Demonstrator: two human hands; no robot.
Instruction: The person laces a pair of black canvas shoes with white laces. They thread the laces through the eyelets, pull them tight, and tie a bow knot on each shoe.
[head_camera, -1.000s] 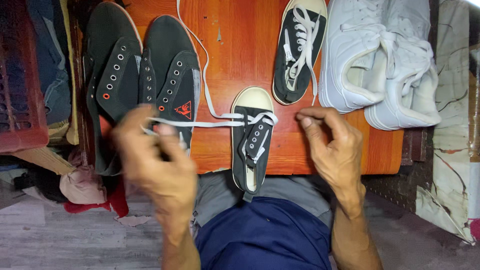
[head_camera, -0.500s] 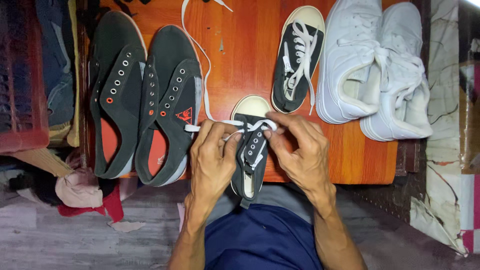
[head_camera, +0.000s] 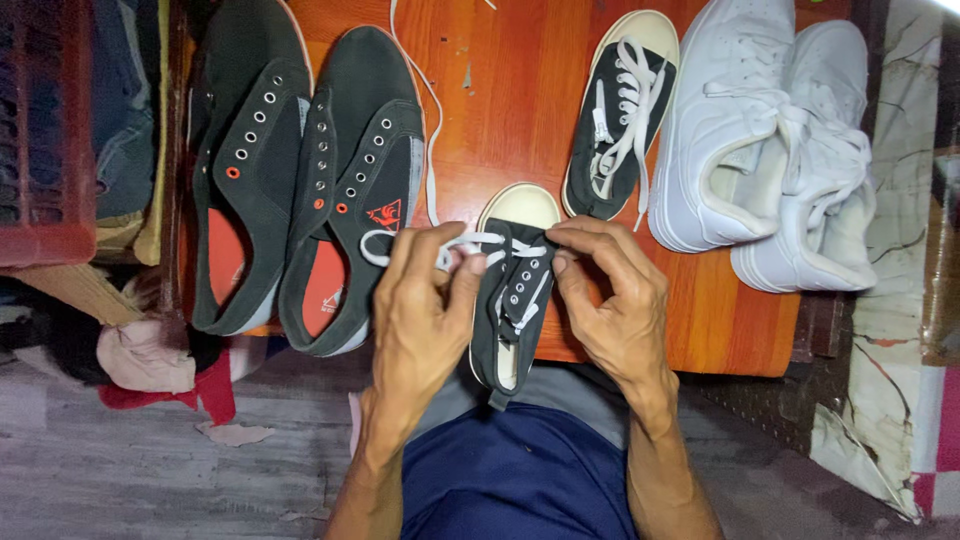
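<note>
Right now both hands work at a small black sneaker (head_camera: 515, 300) with a cream toe cap, which lies at the near edge of the orange wooden tabletop (head_camera: 500, 110), toe pointing away from the person. The left hand (head_camera: 425, 300) pinches one end of the white lace (head_camera: 470, 242) between thumb and fingers, just left of the shoe's upper eyelets; a loop of lace curls out past its fingers toward the neighbouring dark shoe. The right hand (head_camera: 610, 295) grips the other end of the lace at the right side of the eyelets, fingers curled tight on it. The lace runs straight across the shoe between the two hands.

Beyond it lies the matching small sneaker (head_camera: 618, 120), already laced in white. To the left rest two large dark green shoes (head_camera: 300, 180) with orange insoles and bare eyelets, and a loose white lace (head_camera: 432, 130) trails beside them. To the right a pair of white trainers (head_camera: 770, 140) lies side by side. A red crate (head_camera: 45, 130) stands at the far left.
</note>
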